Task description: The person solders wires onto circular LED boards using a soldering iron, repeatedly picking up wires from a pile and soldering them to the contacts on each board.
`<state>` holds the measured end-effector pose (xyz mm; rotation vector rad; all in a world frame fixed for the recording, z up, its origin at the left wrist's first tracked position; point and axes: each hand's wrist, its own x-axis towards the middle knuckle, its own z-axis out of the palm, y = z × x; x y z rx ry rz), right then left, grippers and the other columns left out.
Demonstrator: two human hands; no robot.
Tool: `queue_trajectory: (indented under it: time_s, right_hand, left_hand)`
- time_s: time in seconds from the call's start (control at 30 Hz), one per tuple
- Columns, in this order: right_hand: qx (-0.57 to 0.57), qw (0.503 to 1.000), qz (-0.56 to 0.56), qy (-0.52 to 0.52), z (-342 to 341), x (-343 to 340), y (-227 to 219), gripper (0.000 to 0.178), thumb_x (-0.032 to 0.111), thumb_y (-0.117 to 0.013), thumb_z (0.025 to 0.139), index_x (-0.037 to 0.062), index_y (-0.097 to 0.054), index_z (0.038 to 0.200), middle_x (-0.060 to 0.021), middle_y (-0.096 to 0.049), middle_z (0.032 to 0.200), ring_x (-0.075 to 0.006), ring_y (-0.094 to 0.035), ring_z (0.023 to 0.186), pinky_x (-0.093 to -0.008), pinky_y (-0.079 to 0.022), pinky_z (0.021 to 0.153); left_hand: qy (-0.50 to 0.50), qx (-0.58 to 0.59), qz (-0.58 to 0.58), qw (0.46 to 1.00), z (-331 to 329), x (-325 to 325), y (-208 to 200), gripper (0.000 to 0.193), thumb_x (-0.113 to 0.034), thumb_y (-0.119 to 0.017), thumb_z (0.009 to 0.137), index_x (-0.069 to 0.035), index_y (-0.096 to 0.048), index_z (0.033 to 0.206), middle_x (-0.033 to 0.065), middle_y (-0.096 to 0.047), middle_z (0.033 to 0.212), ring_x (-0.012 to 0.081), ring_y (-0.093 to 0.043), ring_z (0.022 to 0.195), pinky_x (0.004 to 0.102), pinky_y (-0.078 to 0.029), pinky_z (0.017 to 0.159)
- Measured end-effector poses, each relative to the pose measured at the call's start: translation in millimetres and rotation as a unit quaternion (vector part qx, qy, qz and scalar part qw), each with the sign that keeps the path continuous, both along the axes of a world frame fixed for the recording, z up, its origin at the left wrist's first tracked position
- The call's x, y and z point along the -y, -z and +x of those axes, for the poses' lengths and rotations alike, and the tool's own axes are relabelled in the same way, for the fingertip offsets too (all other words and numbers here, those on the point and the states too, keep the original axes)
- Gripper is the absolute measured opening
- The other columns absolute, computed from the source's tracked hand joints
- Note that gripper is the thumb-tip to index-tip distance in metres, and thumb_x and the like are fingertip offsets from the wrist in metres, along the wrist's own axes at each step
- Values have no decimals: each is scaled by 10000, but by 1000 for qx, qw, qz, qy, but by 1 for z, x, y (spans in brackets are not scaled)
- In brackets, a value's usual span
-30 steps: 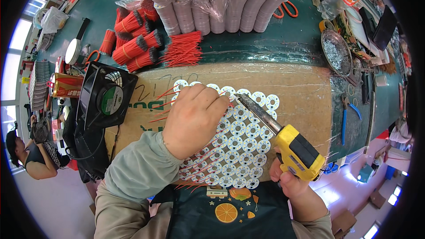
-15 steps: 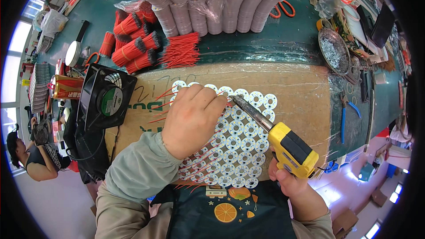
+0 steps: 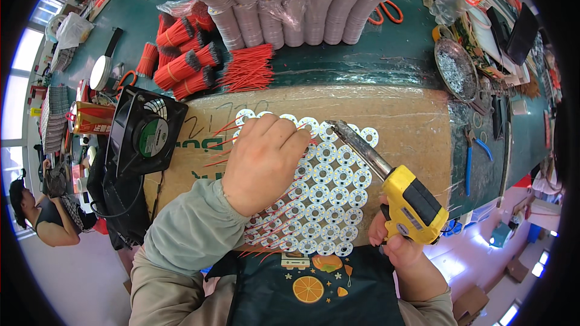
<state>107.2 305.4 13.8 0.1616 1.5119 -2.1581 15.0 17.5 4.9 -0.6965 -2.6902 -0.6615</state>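
1. My left hand (image 3: 266, 163) lies knuckles-up on the sheet of round white LED boards (image 3: 329, 196), fingers curled and pressed together at the tips near the sheet's far edge. I seem to be pinching a thin red wire (image 3: 225, 128) there, but the fingers hide the pinch itself.
2. My right hand (image 3: 402, 247) is wrapped tight around the yellow grip of the soldering gun (image 3: 396, 184), near the bench's near edge, right of the sheet.
3. The gun's long axis runs diagonally: grip at the near right, dark barrel slanting away and to the left, tip (image 3: 334, 127) over the far row of boards.
4. The relation that matters: the tip sits just right of my left fingertips, close beside them but apart, both over the same far row. The left hand is the nearer of the two to the joint; the right reaches it only through the barrel.
5. The boards rest on a brown cardboard sheet (image 3: 417, 121) covering the green bench (image 3: 374, 60). More boards stretch from the tip back toward me, between my two forearms.
6. Bundles of red wires (image 3: 248, 69) lie beyond the cardboard's far edge, toward the left, and a black fan (image 3: 148, 136) stands at its left edge, well clear of both hands.
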Motion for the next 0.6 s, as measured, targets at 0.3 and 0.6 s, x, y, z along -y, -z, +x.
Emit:
queue_trajectory:
  time_s: [0.3,0.6]
  right_hand:
    - [-128,988,-57,-60,-5,-7,9,701,424,-768,897,79,-457,1421,-58,-570,1049,-163,-553,943,-299,-457,771]
    - [-83,996,20,-35,2,-15,8,858,483,-842,802,37,-445,1417,-36,-547,856,-151,-529,717,-289,-439,590]
  left_hand:
    - [-10,-20,-25,999,0,-4,-16,204,-41,-743,763,-58,-673,954,57,-609,886,268,-590,841,406,-459,743]
    - [27,-21,10,999,-15,-17,-11,214,-35,-756,749,-49,-686,951,73,-621,880,279,-599,828,400,-479,749]
